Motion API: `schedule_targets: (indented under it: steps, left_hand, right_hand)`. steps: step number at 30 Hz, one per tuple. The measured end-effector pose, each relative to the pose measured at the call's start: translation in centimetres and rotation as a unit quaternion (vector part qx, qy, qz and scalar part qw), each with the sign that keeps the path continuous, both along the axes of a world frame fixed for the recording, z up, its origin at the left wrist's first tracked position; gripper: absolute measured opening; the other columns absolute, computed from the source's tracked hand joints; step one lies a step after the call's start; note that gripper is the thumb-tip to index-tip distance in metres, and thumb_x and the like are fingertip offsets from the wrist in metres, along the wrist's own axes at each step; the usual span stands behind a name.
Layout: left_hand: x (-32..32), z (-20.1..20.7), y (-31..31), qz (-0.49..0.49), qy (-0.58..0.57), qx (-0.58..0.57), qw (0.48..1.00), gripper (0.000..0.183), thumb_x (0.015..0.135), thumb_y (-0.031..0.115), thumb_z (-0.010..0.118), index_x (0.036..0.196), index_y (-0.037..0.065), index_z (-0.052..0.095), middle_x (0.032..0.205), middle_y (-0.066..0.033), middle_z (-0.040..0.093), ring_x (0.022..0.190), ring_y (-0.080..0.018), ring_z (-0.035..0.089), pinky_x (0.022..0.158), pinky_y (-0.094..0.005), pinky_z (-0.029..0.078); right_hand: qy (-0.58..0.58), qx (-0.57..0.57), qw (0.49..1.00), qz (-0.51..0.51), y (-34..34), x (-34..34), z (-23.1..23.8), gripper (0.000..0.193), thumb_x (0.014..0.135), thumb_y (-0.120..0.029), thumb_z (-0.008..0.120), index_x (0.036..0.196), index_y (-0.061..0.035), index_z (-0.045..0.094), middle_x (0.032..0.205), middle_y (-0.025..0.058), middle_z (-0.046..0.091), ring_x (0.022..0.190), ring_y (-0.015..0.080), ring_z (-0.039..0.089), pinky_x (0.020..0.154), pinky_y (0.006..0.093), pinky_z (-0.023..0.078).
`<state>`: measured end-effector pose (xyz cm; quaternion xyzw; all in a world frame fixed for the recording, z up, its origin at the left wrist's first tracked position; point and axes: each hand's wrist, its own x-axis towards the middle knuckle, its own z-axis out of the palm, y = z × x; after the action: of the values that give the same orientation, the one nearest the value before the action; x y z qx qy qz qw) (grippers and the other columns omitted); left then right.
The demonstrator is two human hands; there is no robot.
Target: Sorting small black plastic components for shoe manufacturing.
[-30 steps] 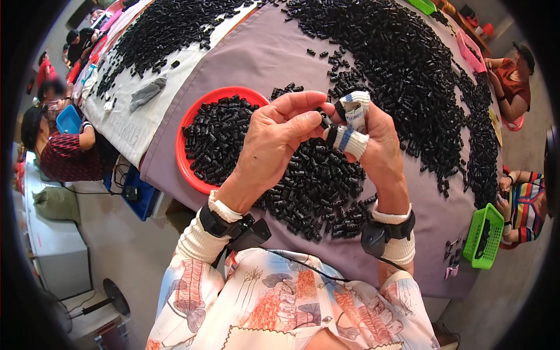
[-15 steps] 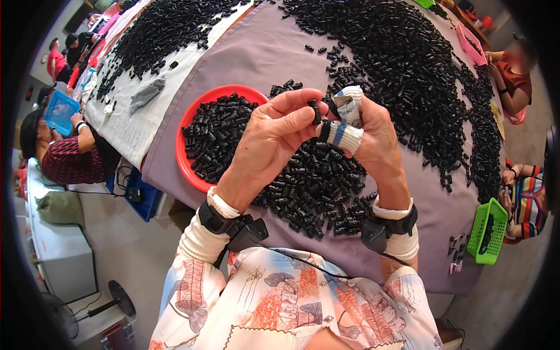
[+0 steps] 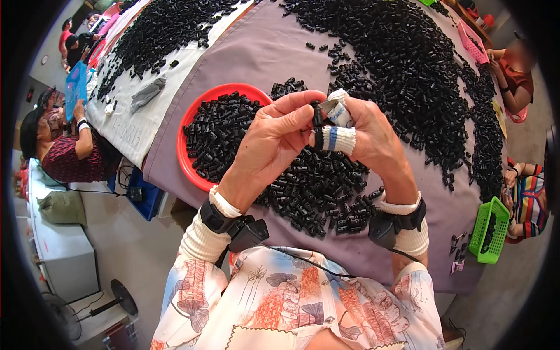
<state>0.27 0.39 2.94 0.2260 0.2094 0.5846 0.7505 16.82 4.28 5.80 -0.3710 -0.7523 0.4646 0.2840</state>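
My left hand pinches a small black plastic part upright between thumb and fingertips. Close against it is my right hand, its thumb in a white knitted finger sleeve with a blue stripe and its forefinger wrapped in white too. A thin greyish edge shows between the right fingertips; I cannot make out what it belongs to. Beneath both hands lies a loose heap of the same black parts. Beside my left forearm, a round red basin is filled with more of them.
A far larger heap of black parts covers the back right of the mauve cloth. A green basket stands at the right edge. On the left, a white-covered table bears another heap. Other people sit along both sides.
My right hand has turned slightly and its sleeved thumb has moved a little left and down. The left hand keeps its pinch. At the far left, a person's blue basket has shifted.
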Motion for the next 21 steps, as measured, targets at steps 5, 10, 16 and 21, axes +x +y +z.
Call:
schedule_targets:
  steps: [5, 10, 16, 21]
  left_hand:
    - [-0.1, 0.2, -0.1, -0.002, 0.013, 0.008, 1.0, 0.023, 0.089, 0.006, 0.054, 0.11, -0.004, 0.057, 0.093, -0.0084, 0.063, 0.077, -0.0114, 0.061, 0.067, -0.0231, 0.052]
    - [-0.8, -0.4, 0.0, -0.041, -0.002, 0.036, 0.998, 0.027, 0.089, 0.006, 0.052, 0.114, -0.005, 0.054, 0.101, -0.0106, 0.063, 0.088, -0.0127, 0.062, 0.079, -0.026, 0.052]
    - [-0.8, -0.5, 0.0, -0.041, 0.014, 0.038, 0.998, 0.025, 0.089, 0.005, 0.053, 0.112, -0.005, 0.055, 0.095, -0.0087, 0.063, 0.084, -0.0112, 0.062, 0.077, -0.0257, 0.052]
    - [-0.3, 0.1, -0.2, 0.01, 0.077, 0.007, 0.997, 0.021, 0.087, 0.007, 0.057, 0.105, -0.002, 0.06, 0.09, -0.0054, 0.063, 0.072, -0.0074, 0.058, 0.065, -0.0203, 0.05]
  right_hand:
    - [-0.001, 0.001, 1.0, 0.012, 0.1, 0.0, -0.1, 0.036, 0.068, -0.031, 0.071, 0.079, -0.0001, 0.056, 0.061, 0.0064, 0.053, 0.054, 0.0153, 0.048, 0.052, 0.0299, 0.041]
    - [0.016, 0.005, 0.999, 0.035, 0.3, -0.1, -0.7, 0.037, 0.07, -0.032, 0.071, 0.077, 0.0007, 0.054, 0.057, 0.0048, 0.05, 0.05, 0.0143, 0.046, 0.048, 0.0298, 0.038]
    - [0.004, 0.02, 0.999, 0.033, 0.2, 0.0, -0.9, 0.035, 0.072, -0.03, 0.069, 0.077, 0.0007, 0.055, 0.06, 0.0065, 0.052, 0.054, 0.0155, 0.048, 0.052, 0.0306, 0.041]
    - [0.009, 0.012, 0.999, 0.041, 0.0, 0.0, -0.8, 0.032, 0.073, -0.029, 0.068, 0.078, 0.0015, 0.057, 0.064, 0.0087, 0.054, 0.058, 0.0166, 0.05, 0.056, 0.0314, 0.042]
